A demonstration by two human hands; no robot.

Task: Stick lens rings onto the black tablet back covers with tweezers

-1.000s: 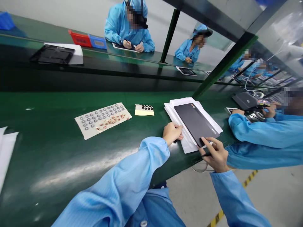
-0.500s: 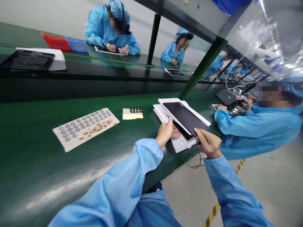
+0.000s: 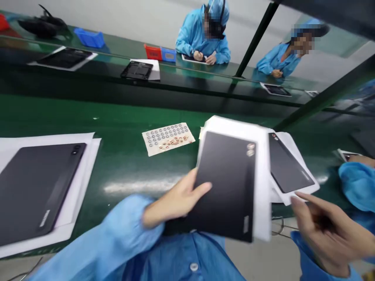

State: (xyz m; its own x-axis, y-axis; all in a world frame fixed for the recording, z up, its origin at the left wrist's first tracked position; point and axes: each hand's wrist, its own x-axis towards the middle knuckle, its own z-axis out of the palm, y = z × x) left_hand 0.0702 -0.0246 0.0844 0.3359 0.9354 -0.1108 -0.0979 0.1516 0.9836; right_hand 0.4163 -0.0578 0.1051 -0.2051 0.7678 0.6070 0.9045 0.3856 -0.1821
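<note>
My left hand [image 3: 183, 197] grips a dark grey tablet back cover [image 3: 225, 183] by its left edge, thumb on top. The cover has camera holes at its upper right and is tilted above the table's front edge, with a white sheet [image 3: 263, 183] under it. My right hand [image 3: 331, 230] is off to the right, holding nothing I can see, thumb and index finger stretched out near the corner of another stack. On that stack lies a second tablet back cover [image 3: 288, 164] on white sheets [image 3: 288, 140].
A larger dark tablet cover [image 3: 38, 191] lies on white paper at left. A sticker sheet [image 3: 168, 138] with rings lies mid-table. Co-workers [image 3: 205, 39] sit across, and a blue sleeve [image 3: 357, 185] is at right. Black tablet frames [image 3: 137, 70] and blue bins [image 3: 89, 38] line the far side.
My view has swung left, bringing the left-hand cover into sight. My left hand has lifted a cover and sheet off the stack leftward. My right hand has let go and drawn away.
</note>
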